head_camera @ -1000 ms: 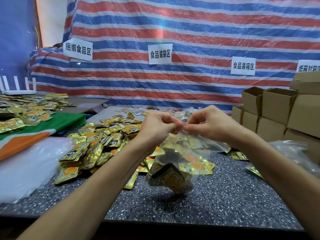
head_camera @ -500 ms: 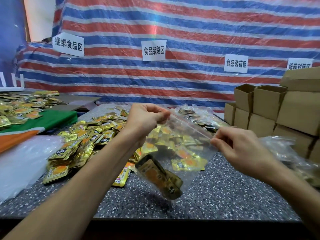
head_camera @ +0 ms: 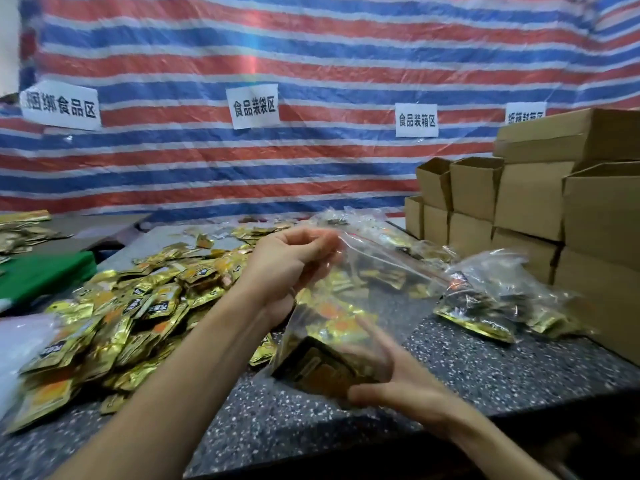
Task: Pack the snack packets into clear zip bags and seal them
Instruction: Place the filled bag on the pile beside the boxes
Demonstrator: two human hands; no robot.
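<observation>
A clear zip bag [head_camera: 349,299] hangs above the speckled table [head_camera: 485,368], with a few gold snack packets [head_camera: 322,370] lying at its bottom. My left hand [head_camera: 294,261] pinches the bag's top left corner at the zip strip. Lower down, my right hand [head_camera: 398,379] cups the bag's bottom, its fingers and thumb curled round the packets inside. A big heap of loose gold and orange snack packets [head_camera: 131,306] covers the table to the left of the bag.
Filled clear bags [head_camera: 498,299] lie on the right of the table, in front of stacked cardboard boxes [head_camera: 530,209]. A green cloth [head_camera: 45,275] and a white plastic sheet [head_camera: 20,344] sit at the left. A striped tarp with paper signs hangs behind.
My right hand ran along the zip strip from the left to the right end, then dropped to the bag's bottom. The left hand kept hold of the top corner.
</observation>
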